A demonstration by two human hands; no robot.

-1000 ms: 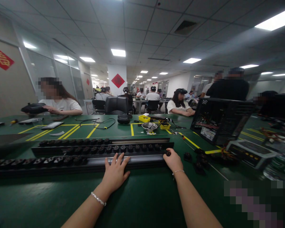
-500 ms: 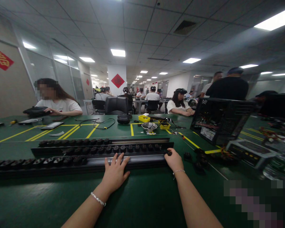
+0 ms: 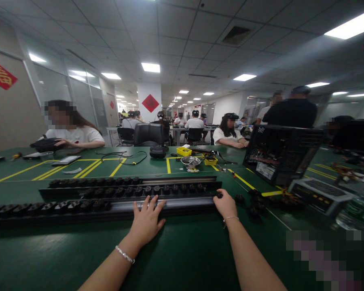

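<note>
A: What do the hands have under them?

B: The left hand (image 3: 146, 222) lies flat with its fingers (image 3: 154, 203) spread and released, the tips pressing the near edge of the nearest rail (image 3: 157, 205), a long, dark, straight strip with a smooth grey channel down its middle. It grasps nothing. The right hand (image 3: 226, 205) sits at the right end of the same rail, its fingers curled around a small black roller (image 3: 219, 195), a rounded, matte, knob-like piece right at the rail's end.

A: And the rest of the rails?

B: Three lie parallel on the green, matte worktop (image 3: 182, 258), which is crossed by yellow tape lines. The middle rail (image 3: 130, 190) and the far rail (image 3: 133, 180) each carry a row of the same black rollers; the nearest one is filled only along its left part. Loose rollers (image 3: 255, 204) lie in a cluster just right of the right hand.

A: Anything else nearby?

B: A black perforated metal computer case (image 3: 279, 151) stands open at the right, and a shiny round metal bowl (image 3: 191, 161) sits beyond the rails next to yellow plastic bins (image 3: 184, 151).

A: Any change from a moment ago?

B: Little. The left hand stays where it was; the right hand and its roller have shifted slightly rightward along the rail end.
</note>
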